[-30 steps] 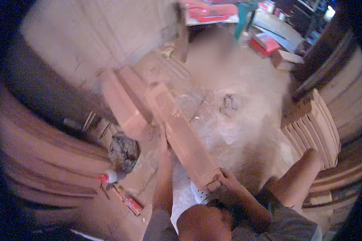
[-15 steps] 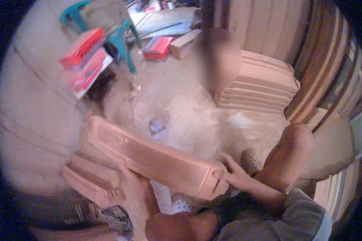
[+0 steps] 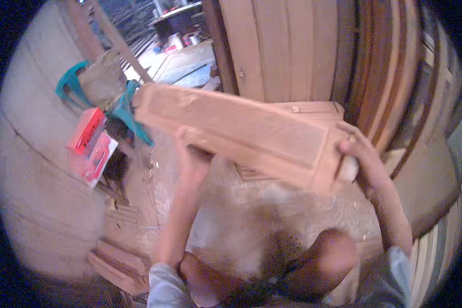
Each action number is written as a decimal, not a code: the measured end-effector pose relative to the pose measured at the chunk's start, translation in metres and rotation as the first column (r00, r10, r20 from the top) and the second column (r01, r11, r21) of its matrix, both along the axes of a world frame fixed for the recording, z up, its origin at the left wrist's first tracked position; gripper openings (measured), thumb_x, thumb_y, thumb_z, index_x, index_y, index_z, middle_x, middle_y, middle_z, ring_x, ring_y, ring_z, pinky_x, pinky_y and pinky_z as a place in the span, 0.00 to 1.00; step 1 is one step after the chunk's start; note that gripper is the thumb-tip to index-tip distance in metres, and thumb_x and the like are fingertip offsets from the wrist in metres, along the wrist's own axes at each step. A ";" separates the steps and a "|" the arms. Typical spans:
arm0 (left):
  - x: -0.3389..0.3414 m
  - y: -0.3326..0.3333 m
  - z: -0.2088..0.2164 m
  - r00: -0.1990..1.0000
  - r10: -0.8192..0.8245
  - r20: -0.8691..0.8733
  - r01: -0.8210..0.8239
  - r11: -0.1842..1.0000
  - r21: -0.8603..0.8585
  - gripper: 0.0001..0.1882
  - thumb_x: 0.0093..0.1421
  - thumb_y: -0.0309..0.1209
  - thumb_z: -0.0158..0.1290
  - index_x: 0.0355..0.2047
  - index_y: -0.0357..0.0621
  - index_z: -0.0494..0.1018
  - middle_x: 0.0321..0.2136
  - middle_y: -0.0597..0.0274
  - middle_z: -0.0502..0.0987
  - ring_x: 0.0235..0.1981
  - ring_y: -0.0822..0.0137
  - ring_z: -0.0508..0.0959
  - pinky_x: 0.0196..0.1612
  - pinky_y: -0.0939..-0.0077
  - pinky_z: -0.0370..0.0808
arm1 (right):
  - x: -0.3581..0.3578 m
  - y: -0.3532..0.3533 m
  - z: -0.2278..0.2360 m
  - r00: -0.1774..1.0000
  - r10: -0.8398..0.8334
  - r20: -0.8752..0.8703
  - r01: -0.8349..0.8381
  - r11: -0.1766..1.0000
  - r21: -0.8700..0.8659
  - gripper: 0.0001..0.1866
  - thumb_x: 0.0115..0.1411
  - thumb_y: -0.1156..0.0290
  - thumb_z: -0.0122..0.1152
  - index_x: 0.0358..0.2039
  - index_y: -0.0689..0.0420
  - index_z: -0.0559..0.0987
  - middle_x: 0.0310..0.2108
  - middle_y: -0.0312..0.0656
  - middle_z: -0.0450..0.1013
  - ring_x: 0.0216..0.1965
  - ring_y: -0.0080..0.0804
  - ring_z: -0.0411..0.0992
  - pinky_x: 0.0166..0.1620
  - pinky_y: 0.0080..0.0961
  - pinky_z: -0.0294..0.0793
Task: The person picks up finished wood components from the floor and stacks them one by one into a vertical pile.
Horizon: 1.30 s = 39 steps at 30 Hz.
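Note:
A long wooden panel (image 3: 236, 128) with a recessed border around its flat middle is held up in front of me, sloping down to the right. My left hand (image 3: 192, 163) grips its near lower edge left of the middle, the fingers partly hidden beneath it. At the right end my right hand (image 3: 360, 151) is closed around the short edge, beside a dark slot. Something whitish (image 3: 349, 169) shows below the right fingers; I cannot tell what it is. Motion smears the panel and both hands a little.
Behind the panel lies a stack of similar wooden panels (image 3: 313, 108). More wood pieces (image 3: 120, 264) rest at the lower left. Red boxes (image 3: 90, 131) and a teal plastic chair (image 3: 72, 84) stand at the left. Tall boards (image 3: 377, 77) lean along the right. My knees (image 3: 333, 254) are below.
Both hands have lifted the panel up and away from my lap. The view has tilted up. The person with the blurred head by the stack no longer shows.

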State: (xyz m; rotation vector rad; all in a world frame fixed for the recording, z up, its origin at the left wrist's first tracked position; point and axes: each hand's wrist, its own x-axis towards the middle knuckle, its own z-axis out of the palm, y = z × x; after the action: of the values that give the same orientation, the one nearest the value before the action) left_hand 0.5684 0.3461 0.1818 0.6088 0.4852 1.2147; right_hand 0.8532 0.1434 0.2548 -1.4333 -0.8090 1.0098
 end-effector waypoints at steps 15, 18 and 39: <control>0.284 0.076 -0.145 0.986 0.093 -0.135 -0.124 0.962 -0.242 0.51 0.46 0.56 0.58 0.64 0.48 0.48 0.62 0.56 0.52 0.62 0.53 0.54 0.61 0.47 0.52 | 0.329 0.204 -0.140 0.952 0.039 -0.304 -0.031 0.999 0.030 0.20 0.56 0.58 0.59 0.44 0.58 0.75 0.42 0.40 0.75 0.44 0.31 0.72 0.50 0.27 0.71; 0.300 0.093 -0.140 0.981 0.133 -0.143 -0.173 0.930 -0.323 0.51 0.44 0.56 0.59 0.62 0.44 0.50 0.60 0.56 0.55 0.61 0.56 0.56 0.60 0.51 0.55 | 0.347 0.227 -0.147 0.938 0.034 -0.345 -0.018 0.999 0.048 0.21 0.58 0.55 0.57 0.45 0.57 0.75 0.41 0.41 0.75 0.42 0.33 0.73 0.49 0.29 0.73; 0.275 0.119 -0.146 0.746 -0.419 -0.518 0.258 0.899 -0.355 0.54 0.55 0.69 0.35 0.55 0.19 0.53 0.28 0.40 0.77 0.23 0.53 0.79 0.29 0.71 0.79 | 0.368 0.258 -0.206 0.937 -0.115 -0.331 0.164 0.979 0.124 0.29 0.59 0.44 0.47 0.49 0.56 0.72 0.45 0.43 0.73 0.47 0.40 0.70 0.54 0.33 0.67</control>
State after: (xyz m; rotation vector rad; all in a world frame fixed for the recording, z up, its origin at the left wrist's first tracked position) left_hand 0.8438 0.4649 0.0356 0.8038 0.9930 0.5709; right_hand 1.2214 0.4010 0.0490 -1.1413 -0.5230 1.0179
